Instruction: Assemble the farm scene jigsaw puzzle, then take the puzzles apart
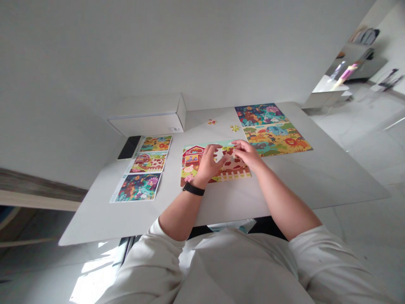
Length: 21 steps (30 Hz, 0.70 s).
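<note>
A farm jigsaw puzzle (217, 175) with a red barn, a spotted cow and a white fence lies on the table in front of me. A pale gap shows in its upper middle. My left hand (209, 164), with a black band on the wrist, rests over the puzzle, thumb and forefinger apart around that gap. Over the upper right part, my right hand (248, 155) has its fingers bent together at the cow; whatever they hold is too small to make out. Two loose puzzle pieces, one reddish (211, 122) and one yellow-green (235, 128), lie beyond the puzzle.
Two joined picture puzzles, a dark one (260, 114) and a safari one (278, 139), lie at right. On the left are three picture cards (148, 162) in a column and a black phone (129, 147). A white box (145, 120) stands against the wall behind the table (228, 207).
</note>
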{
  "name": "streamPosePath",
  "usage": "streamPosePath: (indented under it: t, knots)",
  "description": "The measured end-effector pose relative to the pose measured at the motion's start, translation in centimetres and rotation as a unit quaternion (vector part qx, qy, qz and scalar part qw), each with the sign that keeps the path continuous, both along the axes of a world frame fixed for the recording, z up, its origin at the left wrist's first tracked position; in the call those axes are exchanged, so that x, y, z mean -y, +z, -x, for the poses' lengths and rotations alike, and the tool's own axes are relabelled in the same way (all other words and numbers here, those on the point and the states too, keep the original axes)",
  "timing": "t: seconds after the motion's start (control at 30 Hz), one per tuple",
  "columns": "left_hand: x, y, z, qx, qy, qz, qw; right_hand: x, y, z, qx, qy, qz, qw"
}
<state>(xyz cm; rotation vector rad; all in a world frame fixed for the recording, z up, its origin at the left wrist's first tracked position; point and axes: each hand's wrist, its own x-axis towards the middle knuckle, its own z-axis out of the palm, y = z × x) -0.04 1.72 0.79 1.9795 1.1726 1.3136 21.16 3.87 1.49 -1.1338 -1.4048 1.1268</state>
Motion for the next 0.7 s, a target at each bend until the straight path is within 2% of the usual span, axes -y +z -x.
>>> streamPosePath:
  t: [0.1,0.27,0.37,0.47,0.53,0.6,0.7]
  knots:
    - [0.3,0.3,0.0,-0.064,-0.018,-0.059,0.996,0.0,0.0,0.1,-0.006,-0.008,0.013,1.0]
    - [0.1,0.1,-0.1,-0.126,-0.013,-0.09,0.988,0.0,-0.1,-0.1,0.026,0.018,0.013,0.999]
    - [-0.1,-0.2,0.0,-0.143,-0.005,-0.094,0.985,-0.5,-0.2,-0.8,0.087,-0.024,-0.015,0.996]
    - [-0.4,-0.5,0.1,-0.176,-0.024,-0.103,0.979,-1.0,-0.2,-1.9,0.18,-0.097,-0.04,0.978]
    - [-0.7,-0.9,0.1,-0.206,-0.036,-0.099,0.973,-1.2,0.0,-2.6,0.25,-0.12,-0.049,0.959]
    - [-0.9,-1.3,-0.1,-0.234,-0.038,-0.079,0.968,-1.1,0.0,-2.9,0.316,-0.116,-0.054,0.94]
    - [-1.1,-1.7,-0.4,-0.263,-0.037,-0.048,0.963,-0.9,-0.1,-2.8,0.39,-0.075,-0.035,0.917]
